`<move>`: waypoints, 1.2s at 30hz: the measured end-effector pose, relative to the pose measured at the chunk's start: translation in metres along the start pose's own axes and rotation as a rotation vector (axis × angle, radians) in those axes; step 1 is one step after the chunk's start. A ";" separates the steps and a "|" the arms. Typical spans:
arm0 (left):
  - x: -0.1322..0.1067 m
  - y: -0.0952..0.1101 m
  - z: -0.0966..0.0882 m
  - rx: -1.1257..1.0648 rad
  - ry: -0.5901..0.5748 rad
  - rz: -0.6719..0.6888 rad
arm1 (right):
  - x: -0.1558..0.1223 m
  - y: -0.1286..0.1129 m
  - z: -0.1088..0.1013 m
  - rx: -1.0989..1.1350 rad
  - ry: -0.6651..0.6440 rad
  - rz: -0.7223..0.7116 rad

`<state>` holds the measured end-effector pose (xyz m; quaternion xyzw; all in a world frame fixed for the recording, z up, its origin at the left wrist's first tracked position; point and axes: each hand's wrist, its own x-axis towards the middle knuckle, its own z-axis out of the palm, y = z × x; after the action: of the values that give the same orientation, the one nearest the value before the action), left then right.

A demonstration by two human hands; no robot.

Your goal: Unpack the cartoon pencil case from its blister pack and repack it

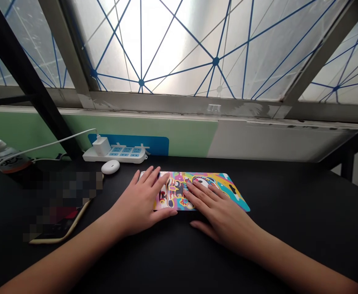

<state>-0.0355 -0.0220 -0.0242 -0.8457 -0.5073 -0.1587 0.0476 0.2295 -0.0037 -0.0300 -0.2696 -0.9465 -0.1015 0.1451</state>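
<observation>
A colourful cartoon-printed mat (227, 188) lies flat on the black table (289, 212), in the middle. My left hand (145, 200) rests palm down on the mat's left end, fingers stretched out and slightly spread. On the mat's centre lies my right hand (218, 210), flat too, fingers extended toward the left, thumb off the near edge. Neither hand holds anything.
A white power strip (117, 154) with a plugged charger and cable sits at the back left, a white mouse (110, 166) in front of it. A bottle (4, 158) stands at far left. A phone (59, 226) lies near a blurred patch. Window wall behind.
</observation>
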 end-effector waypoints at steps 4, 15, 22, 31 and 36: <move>-0.002 -0.006 0.003 -0.083 -0.084 -0.078 | -0.006 0.011 -0.014 0.074 -0.091 0.005; -0.001 -0.002 -0.004 -0.008 -0.098 -0.063 | -0.013 0.049 -0.041 -0.013 -0.066 0.136; 0.001 0.009 0.001 -0.002 -0.103 0.004 | 0.000 0.001 -0.004 -0.008 -0.108 0.022; 0.003 0.005 -0.006 0.120 -0.157 -0.110 | -0.009 0.027 -0.020 0.076 -0.289 0.116; 0.005 -0.013 -0.027 0.127 -0.211 -0.237 | -0.010 0.040 -0.021 0.097 -0.303 0.151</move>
<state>-0.0506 -0.0180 0.0023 -0.7873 -0.6146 -0.0410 0.0284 0.2639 0.0189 -0.0096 -0.3449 -0.9384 -0.0030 0.0210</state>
